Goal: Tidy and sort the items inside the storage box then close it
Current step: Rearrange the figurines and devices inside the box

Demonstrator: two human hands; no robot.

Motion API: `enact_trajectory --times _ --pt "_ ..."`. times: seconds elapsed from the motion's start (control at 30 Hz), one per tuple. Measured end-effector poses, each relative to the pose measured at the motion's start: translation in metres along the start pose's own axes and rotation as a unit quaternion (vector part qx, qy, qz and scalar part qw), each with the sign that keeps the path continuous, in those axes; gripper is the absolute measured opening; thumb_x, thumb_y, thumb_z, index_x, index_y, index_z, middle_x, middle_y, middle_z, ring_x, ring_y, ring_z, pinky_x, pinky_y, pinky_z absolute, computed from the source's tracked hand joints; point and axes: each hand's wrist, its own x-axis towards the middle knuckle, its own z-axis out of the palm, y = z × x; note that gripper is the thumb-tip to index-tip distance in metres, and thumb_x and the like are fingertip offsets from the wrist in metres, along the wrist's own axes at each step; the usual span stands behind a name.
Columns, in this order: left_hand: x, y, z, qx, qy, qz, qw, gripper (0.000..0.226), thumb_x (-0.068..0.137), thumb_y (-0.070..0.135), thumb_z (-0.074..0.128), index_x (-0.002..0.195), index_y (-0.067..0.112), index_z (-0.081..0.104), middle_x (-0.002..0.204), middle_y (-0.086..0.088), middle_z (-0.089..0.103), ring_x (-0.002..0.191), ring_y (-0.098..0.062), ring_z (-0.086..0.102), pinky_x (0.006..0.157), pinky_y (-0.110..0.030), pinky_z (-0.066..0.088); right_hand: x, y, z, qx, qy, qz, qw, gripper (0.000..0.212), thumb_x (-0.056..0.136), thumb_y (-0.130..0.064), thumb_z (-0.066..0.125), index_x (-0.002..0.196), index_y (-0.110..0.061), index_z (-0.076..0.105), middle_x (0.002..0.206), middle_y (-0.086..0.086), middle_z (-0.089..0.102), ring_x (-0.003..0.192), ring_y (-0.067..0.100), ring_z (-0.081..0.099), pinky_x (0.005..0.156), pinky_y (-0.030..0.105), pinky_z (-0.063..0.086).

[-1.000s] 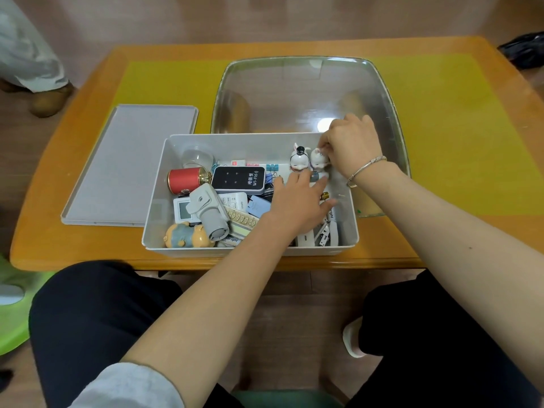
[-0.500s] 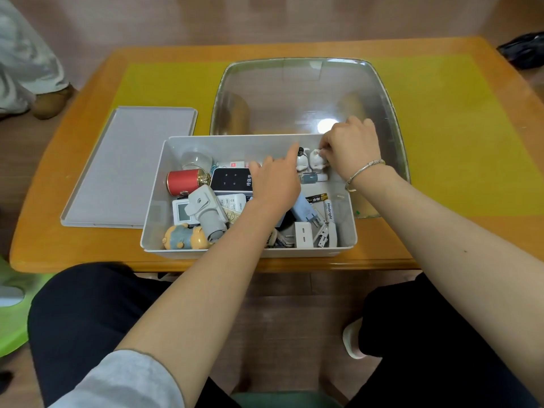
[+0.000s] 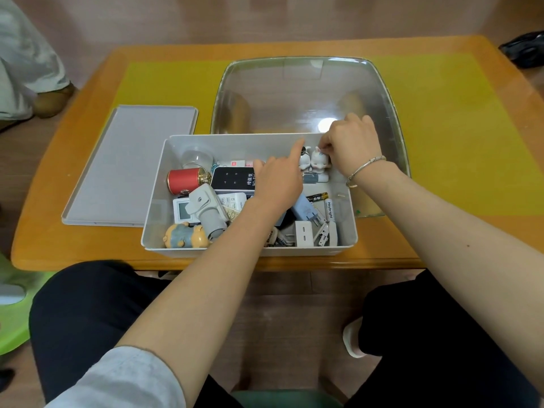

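Observation:
A white storage box (image 3: 347,219) stands at the table's near edge, full of small items. My right hand (image 3: 351,144) pinches a small white figurine (image 3: 318,159) at the box's far right corner; a second figurine (image 3: 304,156) stands beside it. My left hand (image 3: 278,184) hovers over the middle of the box, index finger stretched toward the figurines, holding nothing. Below lie a black router (image 3: 231,179), a red can (image 3: 184,181), a grey fan (image 3: 206,210), a piggy toy (image 3: 185,237), batteries (image 3: 317,197) and plugs (image 3: 303,233).
The box's grey lid (image 3: 126,166) lies flat on the table to the left. A clear plastic tub (image 3: 382,92) stands just behind the box. A dark object (image 3: 527,50) sits at the far right table corner. A person's shoe (image 3: 51,101) is on the floor at left.
My left hand has lifted from the box's right side and moved up and left toward the figurines, uncovering the plugs and batteries. My right hand has stayed at the figurines.

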Motion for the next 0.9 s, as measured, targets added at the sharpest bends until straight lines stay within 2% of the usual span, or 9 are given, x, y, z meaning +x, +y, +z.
enact_trajectory --times 0.07,0.2,0.37,0.43,0.6,0.77,0.9 --pt "-0.001 0.0 -0.001 0.001 0.023 -0.008 1.0 0.048 0.099 0.023 0.045 0.145 0.025 0.031 0.079 0.002 0.058 0.085 -0.028 0.058 0.074 -0.037 0.022 0.0 0.0 -0.001 0.002 -0.002 -0.002 1.0 0.022 0.086 -0.012 0.059 0.097 -0.024 0.074 0.097 0.002 0.067 0.098 0.028 0.049 0.077 0.035 0.026" --pt "0.006 -0.001 -0.004 0.015 0.029 -0.007 0.999 0.034 0.097 0.032 0.052 0.128 0.021 0.045 0.082 -0.002 0.067 0.079 -0.029 0.06 0.073 -0.036 0.021 0.0 0.001 -0.003 0.012 -0.007 0.002 1.0 0.022 0.086 -0.012 0.06 0.096 -0.027 0.074 0.097 0.0 0.067 0.098 0.027 0.049 0.08 0.035 0.028" --pt "0.016 -0.002 -0.004 0.021 0.027 0.002 0.999 0.026 0.092 0.011 0.055 0.116 0.02 0.049 0.069 0.002 0.058 0.076 -0.029 0.059 0.071 -0.035 0.019 -0.001 -0.002 0.0 0.011 0.006 0.011 1.0 0.02 0.088 -0.014 0.06 0.095 -0.026 0.074 0.096 0.0 0.068 0.098 0.026 0.049 0.081 0.035 0.029" --pt "0.016 -0.004 -0.003 0.025 0.036 0.007 0.999 0.028 0.09 0.007 0.054 0.114 0.02 0.05 0.073 0.0 0.063 0.075 -0.029 0.059 0.07 -0.034 0.019 -0.001 -0.002 0.002 0.005 0.012 0.017 1.0 0.019 0.088 -0.015 0.059 0.095 -0.025 0.073 0.094 0.001 0.068 0.097 0.027 0.05 0.08 0.035 0.03" --pt "0.016 -0.004 -0.001 0.02 0.044 0.012 0.999 0.032 0.089 0.004 0.051 0.116 0.021 0.051 0.072 0.001 0.062 0.074 -0.029 0.058 0.07 -0.034 0.017 -0.002 -0.001 0.004 0.008 0.01 0.02 1.0 0.019 0.089 -0.015 0.058 0.097 -0.023 0.073 0.094 0.004 0.067 0.097 0.029 0.049 0.082 0.038 0.031" --pt "0.011 -0.006 -0.002 -0.014 0.033 0.01 0.999 0.039 0.095 0.01 0.05 0.131 0.024 0.047 0.091 -0.004 0.07 0.086 -0.031 0.061 0.073 -0.034 0.022 -0.004 0.0 0.002 0.041 0.007 0.026 0.999 0.018 0.086 -0.022 0.06 0.1 -0.023 0.072 0.101 0.006 0.066 0.101 0.03 0.049 0.085 0.038 0.031" --pt "0.005 -0.003 -0.009 -0.011 0.034 0.008 0.999 0.041 0.099 0.016 0.048 0.138 0.024 0.041 0.096 -0.006 0.069 0.089 -0.03 0.061 0.076 -0.035 0.028 -0.012 0.004 0.004 0.056 0.022 0.028 0.998 0.02 0.085 -0.026 0.062 0.102 -0.022 0.07 0.105 0.006 0.064 0.102 0.03 0.051 0.086 0.038 0.033"
